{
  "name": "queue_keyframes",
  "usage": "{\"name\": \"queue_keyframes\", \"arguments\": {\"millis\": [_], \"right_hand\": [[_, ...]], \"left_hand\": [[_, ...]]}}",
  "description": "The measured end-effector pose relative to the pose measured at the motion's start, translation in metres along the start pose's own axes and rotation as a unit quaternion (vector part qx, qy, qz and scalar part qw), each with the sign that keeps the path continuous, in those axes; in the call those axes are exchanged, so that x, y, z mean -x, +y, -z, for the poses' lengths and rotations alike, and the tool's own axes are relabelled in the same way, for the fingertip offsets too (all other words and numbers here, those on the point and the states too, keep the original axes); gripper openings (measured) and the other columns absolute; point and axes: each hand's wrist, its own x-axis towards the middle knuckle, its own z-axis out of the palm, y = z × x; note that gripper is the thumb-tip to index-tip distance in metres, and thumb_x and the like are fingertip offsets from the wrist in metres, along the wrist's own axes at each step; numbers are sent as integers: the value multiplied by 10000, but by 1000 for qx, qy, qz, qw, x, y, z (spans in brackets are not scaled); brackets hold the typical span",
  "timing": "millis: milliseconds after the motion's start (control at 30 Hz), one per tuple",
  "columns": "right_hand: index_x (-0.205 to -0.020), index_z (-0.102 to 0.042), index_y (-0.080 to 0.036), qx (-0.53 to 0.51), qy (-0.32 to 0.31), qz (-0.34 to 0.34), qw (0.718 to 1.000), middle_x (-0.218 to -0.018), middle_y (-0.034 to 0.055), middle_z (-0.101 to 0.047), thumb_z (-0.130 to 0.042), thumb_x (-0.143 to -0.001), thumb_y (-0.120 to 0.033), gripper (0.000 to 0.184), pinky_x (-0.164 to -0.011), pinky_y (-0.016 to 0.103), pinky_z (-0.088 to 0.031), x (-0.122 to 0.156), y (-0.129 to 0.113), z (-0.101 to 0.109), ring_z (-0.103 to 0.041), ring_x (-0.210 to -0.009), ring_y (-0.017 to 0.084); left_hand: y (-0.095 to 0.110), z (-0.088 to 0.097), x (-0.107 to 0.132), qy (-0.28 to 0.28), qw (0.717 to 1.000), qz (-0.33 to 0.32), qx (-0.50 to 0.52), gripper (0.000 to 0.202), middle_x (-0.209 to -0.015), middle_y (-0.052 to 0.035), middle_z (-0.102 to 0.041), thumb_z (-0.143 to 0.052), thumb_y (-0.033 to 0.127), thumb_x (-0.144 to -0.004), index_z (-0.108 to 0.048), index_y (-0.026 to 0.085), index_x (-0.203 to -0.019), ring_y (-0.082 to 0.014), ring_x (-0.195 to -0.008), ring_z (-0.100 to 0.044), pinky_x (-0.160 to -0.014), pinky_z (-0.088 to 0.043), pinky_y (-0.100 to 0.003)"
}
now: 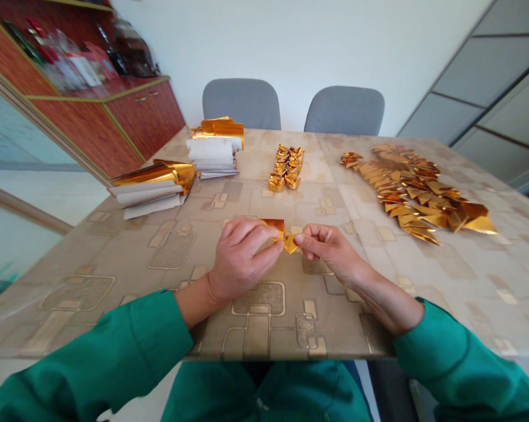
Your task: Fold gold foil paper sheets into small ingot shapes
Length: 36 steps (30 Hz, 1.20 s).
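Note:
Between my hands, just above the patterned tablecloth point(259, 328), is a small piece of folded gold foil paper point(291, 243). My left hand point(246, 252) pinches it from the left, fingers curled over a darker, shiny flap. From the right, my right hand point(328, 246) grips its edge between thumb and forefinger, near a pointed corner that aims toward me. The inner folds are hidden behind the left fingers. Beyond my hands stand two rows of folded gold foil ingots point(286, 167), nested closely together.
Stacks of gold foil sheets with white backs point(152, 187) lie at the left, another stack point(214, 155) behind them. A spread pile of folded gold foil pieces point(413, 187) covers the right side. Two grey chairs point(242, 102) stand past the far edge; a wooden cabinet point(141, 114) is at the back left.

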Motion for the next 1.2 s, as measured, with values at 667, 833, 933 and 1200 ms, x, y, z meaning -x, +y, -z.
{"name": "queue_keyframes", "arguments": {"millis": [667, 833, 933, 1200], "right_hand": [[-1209, -539, -269, 406, -3, 394, 825, -1203, 75, -561, -560, -928, -128, 315, -890, 369, -516, -5, 7, 4, -553, -1111, 210], [-1211, -583, -286, 511, -21, 456, 729, -1202, 50, -607, -573, -960, -179, 273, -864, 341, -492, -3, 5, 8, -554, -1043, 190], [-1227, -589, -263, 531, -20, 476, 700, -1179, 45, -664, -567, -970, -185, 270, -851, 350, -464, -2, 4, 8, -559, -1029, 189], [-1087, -664, -263, 509, -28, 522, 683, -1086, -20, -747, -564, -969, -137, 200, -839, 353, -423, 0, -5, 13, -552, -972, 171]], "left_hand": [[8, -6, -9, 15, 567, 547, 616, 149, -735, -25, -742, -790, 170, -716, -648, 162, -760, -130, -664, -708, -667, -571, -235], [11, -9, -7, 13, 540, 548, 639, 83, -713, -19, -730, -754, 139, -754, -673, 149, -751, -112, -631, -695, -646, -578, -213], [12, -8, -7, 26, 532, 540, 651, 70, -737, -15, -731, -730, 116, -769, -671, 151, -757, -107, -658, -697, -666, -586, -208], [14, -7, -8, 43, 564, 514, 644, 181, -807, -18, -745, -758, 94, -729, -616, 163, -817, -124, -721, -712, -711, -596, -239]]}}
